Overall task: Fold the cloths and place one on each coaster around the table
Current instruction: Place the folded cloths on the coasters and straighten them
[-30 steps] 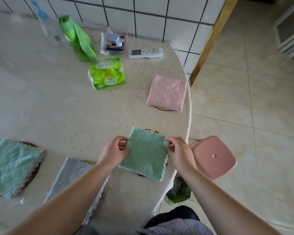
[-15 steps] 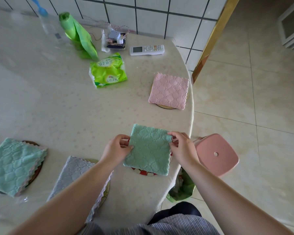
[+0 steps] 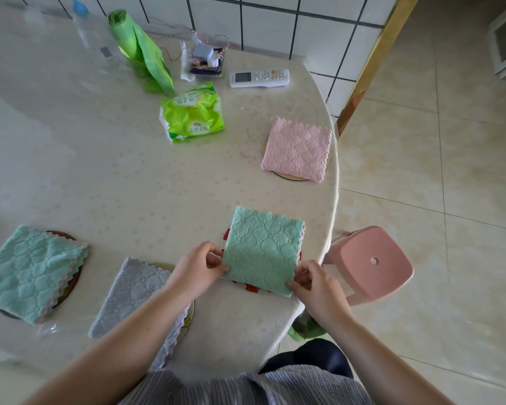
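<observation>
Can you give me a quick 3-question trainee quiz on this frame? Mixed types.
1. True or false: the pink cloth lies on a coaster.
2. Which cloth do both hands pinch? A) grey cloth B) green cloth by the table edge C) pink cloth
3. Fill in: the white remote lies near the ____ wall.

Key
1. True; a coaster rim shows under its near edge.
2. B; the left hand and right hand pinch the near corners of that green cloth, not the grey cloth.
3. tiled
</observation>
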`<state>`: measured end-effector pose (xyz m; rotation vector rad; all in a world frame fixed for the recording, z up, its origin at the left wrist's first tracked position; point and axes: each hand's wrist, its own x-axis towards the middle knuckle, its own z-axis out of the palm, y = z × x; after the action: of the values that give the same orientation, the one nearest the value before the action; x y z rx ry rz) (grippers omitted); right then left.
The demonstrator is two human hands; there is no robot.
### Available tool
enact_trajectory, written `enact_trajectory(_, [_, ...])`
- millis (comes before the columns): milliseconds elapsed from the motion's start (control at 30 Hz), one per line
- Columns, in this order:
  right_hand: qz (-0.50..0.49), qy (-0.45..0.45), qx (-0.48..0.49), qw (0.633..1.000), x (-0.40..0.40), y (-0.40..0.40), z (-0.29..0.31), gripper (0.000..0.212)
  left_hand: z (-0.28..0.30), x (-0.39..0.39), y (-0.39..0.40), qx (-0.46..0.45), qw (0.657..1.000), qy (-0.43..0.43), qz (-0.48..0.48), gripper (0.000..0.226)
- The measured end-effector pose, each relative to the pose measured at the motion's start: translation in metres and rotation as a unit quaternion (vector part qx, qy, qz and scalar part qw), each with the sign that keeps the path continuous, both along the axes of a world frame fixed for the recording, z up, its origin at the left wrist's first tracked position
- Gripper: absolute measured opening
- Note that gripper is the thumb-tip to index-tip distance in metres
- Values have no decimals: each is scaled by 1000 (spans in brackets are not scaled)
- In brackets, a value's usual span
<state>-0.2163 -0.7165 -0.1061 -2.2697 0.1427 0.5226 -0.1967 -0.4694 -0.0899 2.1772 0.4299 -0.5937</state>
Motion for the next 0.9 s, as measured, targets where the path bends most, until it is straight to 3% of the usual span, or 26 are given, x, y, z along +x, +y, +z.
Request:
enact_trajectory(367, [13,17,16,1000,-1,-2,-1,17,-1,-2,2,12,1000,-8,-27,25])
enact_trajectory(567, [-16,-17,33,999,-5,-3,5,15,1,-7,0,10,999,-41,-17,26])
enact_trajectory(700, [-48,-58,63,995,-7,3,15,18,13,-11,14,-14,995,-91,32,21])
enact_trajectory(900, [-15,-50,102,993,-11,51,38,13,25,-31,91,-29,983,-130,129,24])
